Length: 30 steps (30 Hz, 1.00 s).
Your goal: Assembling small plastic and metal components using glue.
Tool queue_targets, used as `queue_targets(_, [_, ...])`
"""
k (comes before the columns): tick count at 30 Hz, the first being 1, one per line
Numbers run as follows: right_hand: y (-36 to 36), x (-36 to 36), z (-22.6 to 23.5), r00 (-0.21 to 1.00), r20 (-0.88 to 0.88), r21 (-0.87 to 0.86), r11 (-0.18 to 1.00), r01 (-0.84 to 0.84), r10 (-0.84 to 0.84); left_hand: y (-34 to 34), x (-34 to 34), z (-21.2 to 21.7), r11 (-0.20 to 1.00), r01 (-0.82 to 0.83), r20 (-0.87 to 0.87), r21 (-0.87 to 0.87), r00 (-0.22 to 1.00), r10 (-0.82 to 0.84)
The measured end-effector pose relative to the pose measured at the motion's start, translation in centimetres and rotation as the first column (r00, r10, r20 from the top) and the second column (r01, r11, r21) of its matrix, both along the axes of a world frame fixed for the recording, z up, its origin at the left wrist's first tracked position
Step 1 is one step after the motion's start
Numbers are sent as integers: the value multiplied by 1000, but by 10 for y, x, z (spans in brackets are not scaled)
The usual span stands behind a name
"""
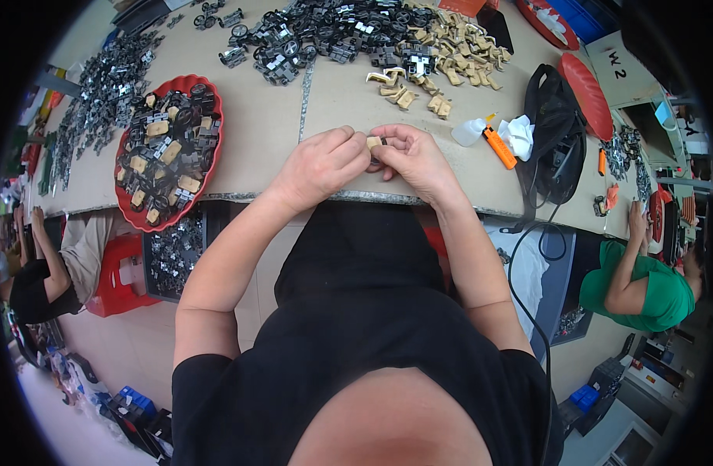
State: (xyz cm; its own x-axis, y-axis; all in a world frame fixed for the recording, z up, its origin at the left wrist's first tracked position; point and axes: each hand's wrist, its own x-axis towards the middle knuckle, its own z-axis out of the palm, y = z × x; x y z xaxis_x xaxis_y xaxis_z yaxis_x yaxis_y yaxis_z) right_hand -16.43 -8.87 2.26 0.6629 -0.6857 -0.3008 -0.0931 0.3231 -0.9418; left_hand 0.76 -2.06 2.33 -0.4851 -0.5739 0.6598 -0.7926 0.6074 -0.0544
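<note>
Near the table's front edge, my left hand (324, 165) and my right hand (409, 161) meet over a small tan and dark plastic part (375, 143). The right thumb and fingers are curled round it, while the left fingertips pinch at its left side. Fingers cover much of the part, so its full shape is hidden. Beyond my hands lies a heap of tan plastic pieces (469, 58), and to its left a larger heap of black and grey wheeled assemblies (325, 35).
A red scalloped tray (216, 155) of dark and tan parts overhangs the edge at left. To the right are a white bottle (468, 133), an orange tool (499, 148), crumpled tissue (518, 137) and a black mesh bag (556, 128). Other people sit at both sides.
</note>
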Motion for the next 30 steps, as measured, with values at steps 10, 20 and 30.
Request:
queue_targets(10, [-5,-3,-8,983,154,43,994,96,-101,6,-13,-2,654,414,-773,633,371,514])
queue_targets(20, [1,1,-10,978,166,-16,992,128,-124,-2,-23,-13,600,593,-793,537,110,600])
queue_targets(30, [6,7,-20,976,114,-109,974,199,-187,-1,-28,-9,627,543,-786,558,104,610])
